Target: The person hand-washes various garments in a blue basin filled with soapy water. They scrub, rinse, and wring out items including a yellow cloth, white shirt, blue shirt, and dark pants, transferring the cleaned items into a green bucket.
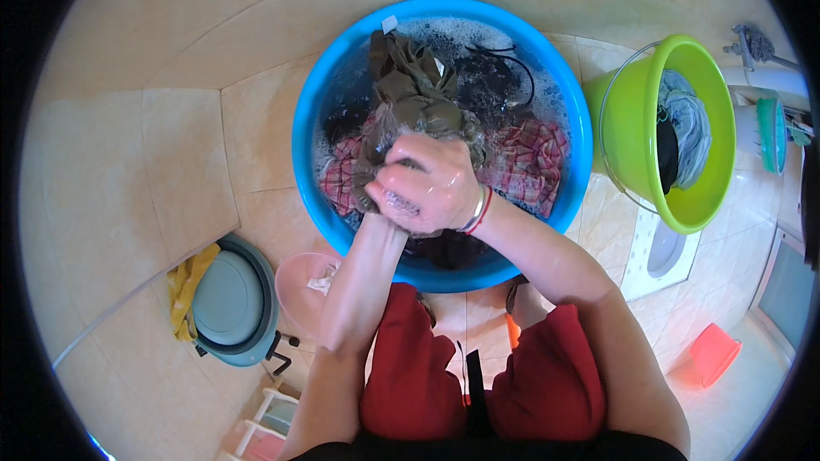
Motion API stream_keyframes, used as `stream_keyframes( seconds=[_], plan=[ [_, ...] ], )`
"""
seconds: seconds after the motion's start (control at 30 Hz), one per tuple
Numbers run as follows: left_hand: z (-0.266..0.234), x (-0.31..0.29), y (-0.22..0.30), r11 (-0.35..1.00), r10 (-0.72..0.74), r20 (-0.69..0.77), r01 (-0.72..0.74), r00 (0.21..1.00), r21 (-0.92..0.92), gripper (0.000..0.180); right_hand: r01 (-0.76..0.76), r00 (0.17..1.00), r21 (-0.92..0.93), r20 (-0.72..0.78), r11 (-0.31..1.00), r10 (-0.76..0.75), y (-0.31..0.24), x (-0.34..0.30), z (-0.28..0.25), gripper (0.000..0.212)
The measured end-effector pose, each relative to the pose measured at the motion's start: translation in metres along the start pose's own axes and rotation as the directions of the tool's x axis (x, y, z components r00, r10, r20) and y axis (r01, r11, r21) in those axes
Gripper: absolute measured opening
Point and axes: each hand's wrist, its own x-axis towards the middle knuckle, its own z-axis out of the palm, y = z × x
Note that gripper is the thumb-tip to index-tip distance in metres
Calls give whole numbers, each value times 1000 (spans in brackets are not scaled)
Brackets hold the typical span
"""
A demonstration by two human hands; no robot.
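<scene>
Soapy water fills a large blue basin point(305, 149) in front of me. My right hand point(436, 183), wet and foamy, is closed in a fist on a bunched olive-brown garment point(414, 77). Against it and partly beneath it, my left hand point(386, 215) is closed on the same garment; most of its fingers are hidden. Part of the garment trails up toward the basin's far side. Red plaid cloth point(525, 162) lies in the water on both sides of my hands. Dark cloth point(491, 81) with a thin black cord floats at the far right.
Right of the basin stands a green bucket point(619, 124) with clothes point(686, 141) inside. A pink bowl point(295, 290) and a grey-blue folding basin point(229, 294) with a yellow cloth point(190, 294) lie left. A white floor drain fixture point(641, 265) and an orange container point(714, 354) are at right.
</scene>
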Motion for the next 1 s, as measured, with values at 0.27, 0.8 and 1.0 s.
stream_keyframes(
  seconds=[0.27,0.8,1.0],
  plan=[
    [12,-14,22,989,98,-135,-81,986,125,23,-248,962,-327,31,912,272,99,-30,-6,16],
    [-50,65,-9,104,227,22,-46,974,993,80,-270,530,-806,332,527,780,106,-84,-26,71],
    [-61,99,-7,23,80,-145,144,986,989,104,-476,503,-674,318,565,804,146,-105,-8,40]
  ],
)
